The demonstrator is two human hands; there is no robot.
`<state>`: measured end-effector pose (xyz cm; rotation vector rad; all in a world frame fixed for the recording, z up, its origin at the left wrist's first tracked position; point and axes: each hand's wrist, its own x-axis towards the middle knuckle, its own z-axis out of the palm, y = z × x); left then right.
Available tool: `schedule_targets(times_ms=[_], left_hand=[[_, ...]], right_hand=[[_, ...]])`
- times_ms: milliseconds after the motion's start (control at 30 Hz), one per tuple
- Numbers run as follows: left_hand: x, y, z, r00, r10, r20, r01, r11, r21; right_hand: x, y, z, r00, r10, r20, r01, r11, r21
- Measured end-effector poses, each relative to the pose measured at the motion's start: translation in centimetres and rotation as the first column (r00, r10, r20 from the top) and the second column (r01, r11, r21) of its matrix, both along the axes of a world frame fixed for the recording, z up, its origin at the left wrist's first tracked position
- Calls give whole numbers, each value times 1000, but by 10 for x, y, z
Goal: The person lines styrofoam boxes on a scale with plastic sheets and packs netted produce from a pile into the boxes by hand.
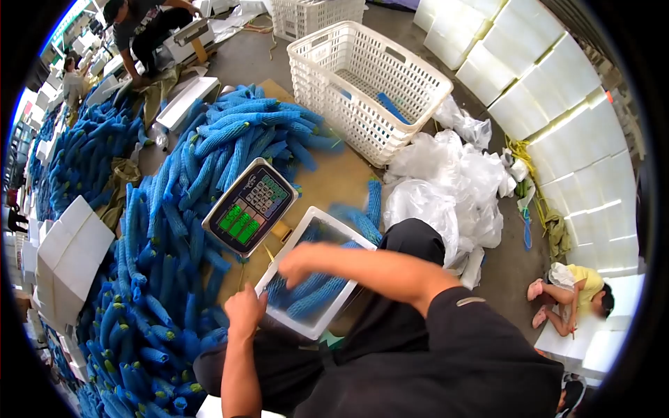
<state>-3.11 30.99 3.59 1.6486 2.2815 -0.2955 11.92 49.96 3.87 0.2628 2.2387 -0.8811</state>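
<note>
My right hand (298,265) is over the left side of a white foam box (317,327), its fingers curled and blurred; what it holds, if anything, cannot be made out. Several blue-netted long vegetables (317,296) lie inside the box. My left hand (245,308) is just left of the box, fingers bent, with the thumb up; its fingertips are not clear. A scale display (251,207) with green lit digits stands beyond my hands. Left of it spreads a large heap of blue-netted vegetables (167,279).
A white plastic crate (369,132) stands ahead, with clear plastic bags (446,195) beside it. White foam boxes (536,97) are stacked at the right. One person (150,28) bends at the upper left; another person (582,289) sits at the right.
</note>
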Motion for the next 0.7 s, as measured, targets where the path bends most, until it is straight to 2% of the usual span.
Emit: schedule_targets(times_ms=[67,100,133,167,200,233,267,300,367,433,500,567,600,700], left_hand=[[21,29,50,993,-26,114,8,989,150],[31,42,70,973,-122,194,71,965,251],[41,52,84,940,-221,261,119,927,357],[51,62,91,893,-271,358,130,919,371],[61,68,84,837,-313,448,147,919,367],[69,74,76,769,-355,532,168,915,367],[77,79,70,746,-394,537,223,907,356],[84,78,61,716,-430,549,277,898,341],[93,69,41,667,-536,518,356,840,411],[93,60,33,599,-512,616,358,859,366],[91,57,28,600,-471,646,375,880,292],[87,60,27,636,-481,603,422,871,250],[86,61,26,640,-459,616,416,881,225],[82,67,27,649,-391,652,401,905,144]], right_hand=[[16,67,26,996,75,-44,-75,997,-2],[27,98,37,999,-34,17,34,999,-41],[39,130,21,971,-237,15,237,963,-129],[44,161,3,958,-287,-21,284,955,-89],[54,186,-27,848,-446,-284,443,893,-79],[54,211,-29,825,-520,-223,545,836,67],[58,224,-41,707,-631,-320,687,720,98],[59,236,-58,614,-679,-402,772,624,124],[54,264,-102,571,-747,-340,806,589,60],[40,272,-140,563,-743,-361,817,565,112],[17,284,-163,558,-728,-399,824,544,158],[-9,293,-189,580,-690,-434,808,554,199],[-24,299,-205,562,-651,-511,813,548,196],[-64,314,-216,622,-269,-736,730,541,419]])
